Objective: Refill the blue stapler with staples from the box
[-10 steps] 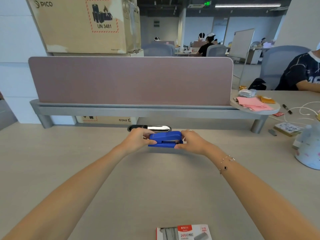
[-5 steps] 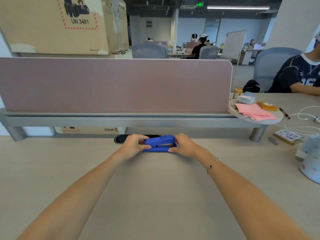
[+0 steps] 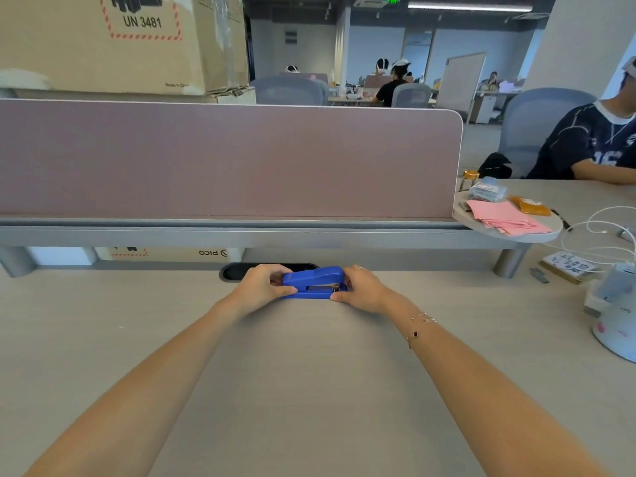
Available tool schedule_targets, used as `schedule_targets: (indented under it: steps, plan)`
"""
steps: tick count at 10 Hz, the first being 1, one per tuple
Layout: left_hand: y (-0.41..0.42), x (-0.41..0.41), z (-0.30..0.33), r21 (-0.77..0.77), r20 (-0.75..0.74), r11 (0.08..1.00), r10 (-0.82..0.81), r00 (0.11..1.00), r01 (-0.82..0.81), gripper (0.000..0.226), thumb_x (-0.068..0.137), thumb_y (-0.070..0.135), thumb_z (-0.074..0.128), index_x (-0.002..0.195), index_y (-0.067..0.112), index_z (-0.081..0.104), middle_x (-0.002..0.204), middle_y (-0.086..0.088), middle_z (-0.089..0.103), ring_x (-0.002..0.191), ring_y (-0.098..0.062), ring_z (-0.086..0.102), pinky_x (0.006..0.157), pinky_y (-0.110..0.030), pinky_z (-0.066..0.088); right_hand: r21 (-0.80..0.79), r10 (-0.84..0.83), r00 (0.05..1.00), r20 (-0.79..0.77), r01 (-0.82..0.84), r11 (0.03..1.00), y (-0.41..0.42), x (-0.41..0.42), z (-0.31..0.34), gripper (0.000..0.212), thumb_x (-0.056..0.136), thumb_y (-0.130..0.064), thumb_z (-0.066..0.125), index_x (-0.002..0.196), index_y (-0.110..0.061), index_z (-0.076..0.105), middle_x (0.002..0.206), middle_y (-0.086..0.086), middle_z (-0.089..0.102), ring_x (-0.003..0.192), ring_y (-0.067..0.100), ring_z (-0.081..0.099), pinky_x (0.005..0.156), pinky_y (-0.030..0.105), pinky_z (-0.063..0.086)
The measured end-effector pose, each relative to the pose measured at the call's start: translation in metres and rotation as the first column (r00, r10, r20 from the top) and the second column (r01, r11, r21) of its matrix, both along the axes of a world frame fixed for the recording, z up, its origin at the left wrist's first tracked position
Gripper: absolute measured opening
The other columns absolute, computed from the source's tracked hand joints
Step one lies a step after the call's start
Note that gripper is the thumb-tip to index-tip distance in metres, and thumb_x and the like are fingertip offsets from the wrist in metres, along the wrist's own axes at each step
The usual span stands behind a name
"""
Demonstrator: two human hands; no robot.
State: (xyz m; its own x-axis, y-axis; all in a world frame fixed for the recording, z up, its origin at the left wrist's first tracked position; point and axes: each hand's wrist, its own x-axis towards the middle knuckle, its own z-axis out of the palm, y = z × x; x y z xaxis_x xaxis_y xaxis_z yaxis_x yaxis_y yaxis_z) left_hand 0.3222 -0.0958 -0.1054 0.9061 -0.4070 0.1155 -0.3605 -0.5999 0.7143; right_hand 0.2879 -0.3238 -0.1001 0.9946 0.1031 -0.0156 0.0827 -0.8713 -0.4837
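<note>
I have the blue plastic stapler point(image 3: 315, 283) gripped at both ends, far out at arm's reach on the pale wood-grain desk point(image 3: 309, 390). My left hand point(image 3: 263, 287) pinches its rear end, thumb low on the near side and fingers curled over the top. My right hand point(image 3: 361, 289) clamps the front end the same way. Just beyond the grip lies a black oval cable slot point(image 3: 237, 271), under the mauve divider panel point(image 3: 223, 160).
</note>
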Motion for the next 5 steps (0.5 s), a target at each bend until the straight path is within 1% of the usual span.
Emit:
schedule_targets:
  steps: [1, 2, 3, 4, 5]
  plan:
    - [-0.001, 0.001, -0.002, -0.012, -0.005, 1.0, -0.005, 1.0, 0.005, 0.02, 0.078, 0.016, 0.076, 0.094, 0.025, 0.067, 0.089, 0.006, 0.072, 0.082, -0.006, 0.067, 0.081, -0.023, 0.052, 0.012, 0.002, 1.0, 0.008, -0.002, 1.0, 0.0, 0.0, -0.002, 0.036, 0.078, -0.032, 0.068, 0.108, -0.015, 0.056, 0.103, 0.014, 0.058, 0.094, 0.029, 0.055, 0.087, 0.042, 0.047]
    - [-0.001, 0.0, -0.001, -0.006, -0.005, 1.0, -0.01, 1.0, 0.01, 0.022, 0.078, 0.013, 0.075, 0.096, 0.023, 0.067, 0.094, 0.002, 0.072, 0.086, -0.012, 0.067, 0.084, -0.027, 0.053, 0.022, -0.01, 1.0, 0.002, 0.01, 1.0, 0.001, -0.002, 0.0, 0.036, 0.077, -0.032, 0.07, 0.106, -0.014, 0.058, 0.102, 0.014, 0.058, 0.094, 0.029, 0.055, 0.088, 0.043, 0.048]
    - [-0.001, 0.001, -0.004, -0.009, -0.017, 1.0, 0.001, 1.0, -0.001, 0.033, 0.078, 0.01, 0.075, 0.108, 0.018, 0.065, 0.1, -0.001, 0.07, 0.09, -0.013, 0.066, 0.09, -0.032, 0.053, 0.033, -0.015, 1.0, 0.018, 0.015, 0.999, -0.001, -0.001, -0.001, 0.035, 0.076, -0.031, 0.071, 0.103, -0.012, 0.06, 0.099, 0.014, 0.059, 0.092, 0.029, 0.056, 0.085, 0.043, 0.049]
    - [0.0, -0.006, -0.002, 0.008, -0.037, 0.998, 0.061, 0.997, -0.061, 0.061, 0.076, 0.013, 0.077, 0.131, 0.013, 0.05, 0.116, -0.004, 0.062, 0.101, -0.015, 0.06, 0.1, -0.036, 0.047, 0.069, -0.019, 0.998, 0.054, 0.015, 0.998, 0.0, -0.007, -0.001, 0.036, 0.074, -0.028, 0.073, 0.104, -0.013, 0.061, 0.097, 0.01, 0.064, 0.093, 0.027, 0.058, 0.083, 0.042, 0.05]
    - [0.009, -0.014, 0.002, 0.021, 0.003, 0.993, 0.118, 0.993, -0.118, 0.077, 0.073, 0.025, 0.08, 0.138, 0.017, 0.04, 0.118, 0.004, 0.049, 0.111, -0.014, 0.05, 0.101, -0.03, 0.04, 0.142, -0.077, 0.99, 0.114, 0.061, 0.988, -0.003, -0.016, 0.002, 0.052, 0.073, -0.025, 0.075, 0.12, -0.014, 0.055, 0.117, 0.009, 0.06, 0.108, 0.024, 0.054, 0.094, 0.035, 0.044]
